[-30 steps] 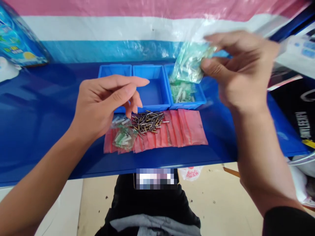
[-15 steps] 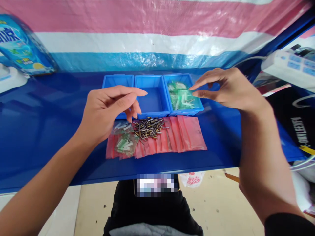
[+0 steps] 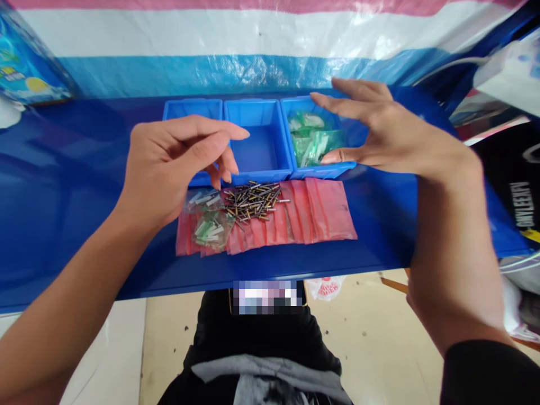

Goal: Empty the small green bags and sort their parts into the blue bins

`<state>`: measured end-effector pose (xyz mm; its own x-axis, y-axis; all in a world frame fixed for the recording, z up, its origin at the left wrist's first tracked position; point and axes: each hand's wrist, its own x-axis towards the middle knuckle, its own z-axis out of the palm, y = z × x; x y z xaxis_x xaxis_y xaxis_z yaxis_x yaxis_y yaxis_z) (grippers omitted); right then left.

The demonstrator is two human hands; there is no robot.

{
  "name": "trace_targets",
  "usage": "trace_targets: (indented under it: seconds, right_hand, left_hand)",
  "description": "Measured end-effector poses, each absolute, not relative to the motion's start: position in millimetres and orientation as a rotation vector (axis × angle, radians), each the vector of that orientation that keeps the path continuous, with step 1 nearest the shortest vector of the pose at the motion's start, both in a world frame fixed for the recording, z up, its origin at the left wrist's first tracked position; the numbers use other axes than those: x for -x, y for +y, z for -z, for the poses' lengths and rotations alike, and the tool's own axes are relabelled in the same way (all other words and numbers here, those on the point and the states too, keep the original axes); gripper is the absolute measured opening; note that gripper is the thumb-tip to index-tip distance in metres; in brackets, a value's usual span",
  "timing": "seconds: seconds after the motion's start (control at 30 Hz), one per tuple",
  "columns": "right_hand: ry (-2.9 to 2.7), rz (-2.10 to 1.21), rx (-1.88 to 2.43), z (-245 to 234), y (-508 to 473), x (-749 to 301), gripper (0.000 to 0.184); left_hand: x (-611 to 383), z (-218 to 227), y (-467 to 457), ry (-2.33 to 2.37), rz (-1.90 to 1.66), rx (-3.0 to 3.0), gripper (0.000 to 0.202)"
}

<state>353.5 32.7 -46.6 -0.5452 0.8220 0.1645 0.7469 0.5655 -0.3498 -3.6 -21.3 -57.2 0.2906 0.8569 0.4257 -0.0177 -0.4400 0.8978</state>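
My right hand (image 3: 379, 132) hovers open with spread fingers beside the right blue bin (image 3: 350, 166), which holds several clear bags of green and white parts (image 3: 314, 143). It holds nothing. My left hand (image 3: 172, 163) hangs with loosely curled fingers over the near edge of the left blue bin (image 3: 192, 108), empty as far as I can see. Below it lie two small clear bags of green parts (image 3: 208, 225) and a heap of small metal pins (image 3: 253, 201) on a row of pink bags (image 3: 324, 211). The middle blue bin (image 3: 255, 149) is empty.
The blue table (image 3: 67, 185) ends at a near edge above my lap. A striped plastic sheet (image 3: 253, 34) hangs behind the bins. A blue-green package (image 3: 25, 73) stands at the far left. A white power strip (image 3: 512, 70) and black items sit at the right.
My right hand brought a clear bag of parts down, dropped it into the right bin and then opened. My left hand has barely moved.
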Motion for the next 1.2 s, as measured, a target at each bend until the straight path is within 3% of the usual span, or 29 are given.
trace_targets:
  seconds: [0.17,0.33,0.4,0.47,0.5,0.63,0.7,1.2]
  right_hand:
    - [-2.539,-0.655,1.349,53.8,44.3,-357.4,0.066]
    - [-2.421,-0.205,1.042,51.4,25.2,-328.2,0.066]
    - [-2.364,0.012,0.741,48.1,4.6,-299.2,0.036]
    - [-2.350,0.020,0.369,49.0,-18.9,-267.4,0.017]
    - [-2.472,-0.054,0.311,51.6,-30.2,-253.1,0.018]
    - [-2.781,-0.226,0.257,71.2,-59.1,-221.7,0.050]
    - [-2.830,-0.224,0.291,79.6,-62.5,-219.8,0.054]
    - [-2.649,0.087,0.073,82.6,-75.9,-213.2,0.024]
  left_hand:
    - [3.1,57.6,-20.7,0.732,-1.287,-1.688,0.015]
    - [-0.5,53.3,-23.1,0.740,-1.361,-1.707,0.015]
    - [-2.1,50.5,-23.9,0.769,-1.445,-1.715,0.016]
    - [-2.7,48.3,-23.8,0.794,-1.524,-1.698,0.020]
    - [-2.5,47.8,-23.3,0.797,-1.544,-1.684,0.022]
    - [0.2,50.3,-18.8,0.774,-1.541,-1.681,0.022]
    - [1.5,52.3,-16.4,0.738,-1.548,-1.694,0.023]
    - [1.6,54.0,-14.5,0.734,-1.581,-1.669,0.023]
